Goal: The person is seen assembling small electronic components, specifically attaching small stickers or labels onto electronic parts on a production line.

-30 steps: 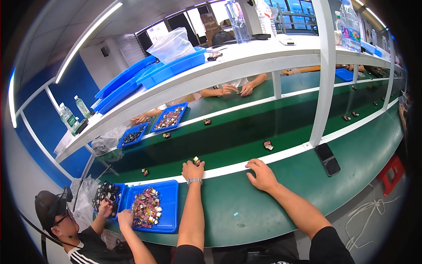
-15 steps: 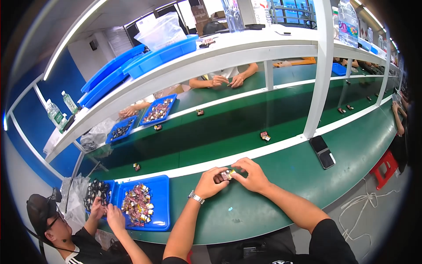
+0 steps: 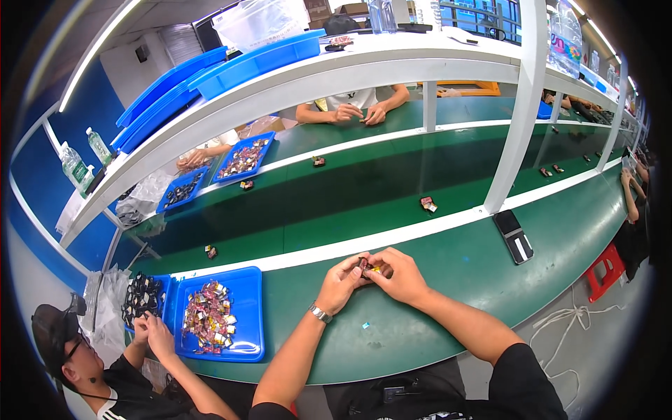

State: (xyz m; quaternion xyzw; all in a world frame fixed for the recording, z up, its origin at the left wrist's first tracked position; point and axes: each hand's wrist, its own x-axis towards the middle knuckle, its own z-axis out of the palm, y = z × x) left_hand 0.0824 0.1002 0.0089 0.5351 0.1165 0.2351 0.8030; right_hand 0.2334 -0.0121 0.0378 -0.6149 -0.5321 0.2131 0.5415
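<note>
Both of my hands meet over the green bench, in front of the white rail. Between their fingertips is a small electronic part (image 3: 365, 267), dark with bits of yellow. My left hand (image 3: 340, 283), with a metal watch at its wrist, is closed on the part's left side. From the right, the thumb and fingers of my right hand (image 3: 402, 278) pinch it too. Fingers cover most of the part, so its exact kind is hidden. A tiny light-blue scrap (image 3: 365, 325) lies on the bench below my hands.
Left of me, a blue tray (image 3: 256, 308) holds many small pink, yellow and white parts; dark pieces (image 3: 143, 297) fill another beside it. A co-worker (image 3: 77, 357) sits there. A black phone-like device (image 3: 514, 238) lies right. Small parts (image 3: 428, 204) sit on the green belt beyond the rail.
My fingers have closed further around the part, which now shows less and looks darker. The co-worker's hands at left have come together. The whole view has shifted slightly.
</note>
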